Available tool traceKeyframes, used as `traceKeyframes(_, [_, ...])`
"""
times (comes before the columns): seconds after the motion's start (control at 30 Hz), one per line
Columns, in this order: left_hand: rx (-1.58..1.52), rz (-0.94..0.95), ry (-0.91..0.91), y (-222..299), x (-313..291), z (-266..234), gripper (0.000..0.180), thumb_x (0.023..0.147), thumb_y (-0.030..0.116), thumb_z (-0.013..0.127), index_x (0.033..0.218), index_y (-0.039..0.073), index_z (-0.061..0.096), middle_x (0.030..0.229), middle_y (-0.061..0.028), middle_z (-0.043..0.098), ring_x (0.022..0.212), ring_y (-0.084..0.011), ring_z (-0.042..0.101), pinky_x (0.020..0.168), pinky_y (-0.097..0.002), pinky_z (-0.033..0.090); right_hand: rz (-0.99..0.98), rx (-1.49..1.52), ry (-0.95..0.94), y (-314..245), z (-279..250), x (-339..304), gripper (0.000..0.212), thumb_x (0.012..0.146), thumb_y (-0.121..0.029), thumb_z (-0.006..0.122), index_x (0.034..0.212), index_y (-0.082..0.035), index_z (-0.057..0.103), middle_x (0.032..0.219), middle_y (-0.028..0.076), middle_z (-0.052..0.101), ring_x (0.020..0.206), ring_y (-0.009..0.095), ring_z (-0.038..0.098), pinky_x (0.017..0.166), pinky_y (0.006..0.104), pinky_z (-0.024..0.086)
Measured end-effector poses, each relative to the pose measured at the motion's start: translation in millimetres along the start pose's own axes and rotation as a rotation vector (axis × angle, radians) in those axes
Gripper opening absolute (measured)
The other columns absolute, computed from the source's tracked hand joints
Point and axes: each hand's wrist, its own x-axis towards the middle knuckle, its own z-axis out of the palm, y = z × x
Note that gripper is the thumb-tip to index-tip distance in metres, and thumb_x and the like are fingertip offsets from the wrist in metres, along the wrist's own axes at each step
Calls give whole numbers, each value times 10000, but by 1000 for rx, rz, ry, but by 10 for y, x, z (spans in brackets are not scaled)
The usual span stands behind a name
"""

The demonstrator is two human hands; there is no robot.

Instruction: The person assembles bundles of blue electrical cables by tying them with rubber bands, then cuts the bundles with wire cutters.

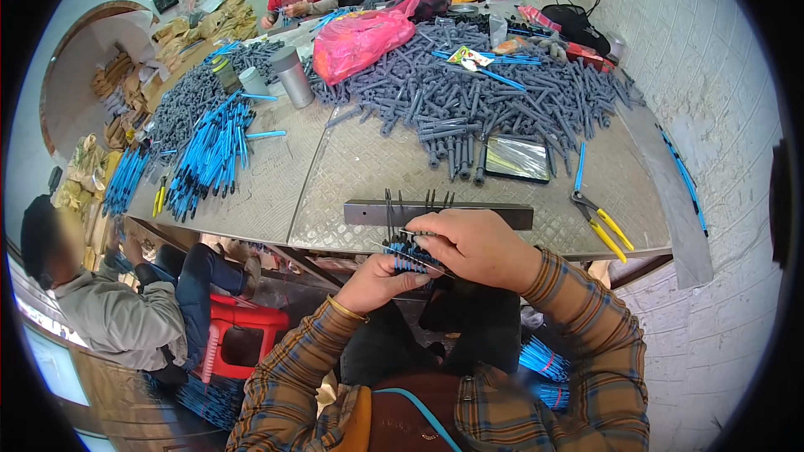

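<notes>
My left hand [374,283] is closed around a small bundle of blue and black sticks [409,258], held just off the table's near edge. Over the same bundle, my right hand [481,244] has its thumb and fingers pinched together on a thin rod. Thin shiny lengths cross the bundle between the two hands. Just beyond my hands, a dark metal bar [364,213] lies along the table edge. Several thin black rods [389,205] stick up in front of it; their lower ends are hidden.
Grey ribbed plastic plugs [511,105] are heaped across the table [335,176]. Yellow-handled pliers [605,222] and a black-rimmed tray [517,159] lie to the right. Bundles of blue sticks [209,151] lie left. A co-worker [126,310] sits on a red stool [243,335] nearby.
</notes>
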Motion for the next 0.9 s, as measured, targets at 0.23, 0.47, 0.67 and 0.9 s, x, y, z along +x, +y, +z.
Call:
traceKeyframes(0.23, [-101, 6, 26, 25, -3, -3, 212, 860, 36, 536, 1060, 7, 601, 1037, -54, 626, 994, -129, 553, 880, -273, 422, 100, -25, -132, -65, -75, -12, 259, 855, -182, 493, 1091, -90, 550, 816, 157, 608, 715, 336, 586, 613, 374, 466])
traceKeyframes(0.47, [-77, 36, -5, -13, -47, 34, 208, 863, 29, 528, 1056, 6, 602, 1042, -64, 624, 1011, -140, 553, 887, -279, 422, 136, -40, -250, -150, -198, 12, 251, 851, -197, 503, 1070, -93, 566, 802, 156, 602, 725, 334, 584, 618, 367, 469])
traceKeyframes(0.67, [-27, 32, 10, -18, -24, 21, 204, 864, 29, 527, 1051, 7, 605, 1033, -64, 628, 993, -134, 560, 881, -277, 426, -18, -91, -227, -66, -179, 117, 239, 828, -206, 530, 1023, -82, 594, 767, 142, 606, 709, 323, 593, 603, 363, 471])
traceKeyframes(0.9, [-94, 34, 33, 12, -22, 14, 202, 866, 37, 529, 1052, 10, 603, 1032, -60, 629, 982, -129, 562, 876, -273, 428, 18, -41, -136, -70, -107, 125, 213, 813, -174, 524, 979, -69, 605, 785, 136, 615, 702, 309, 599, 594, 350, 471])
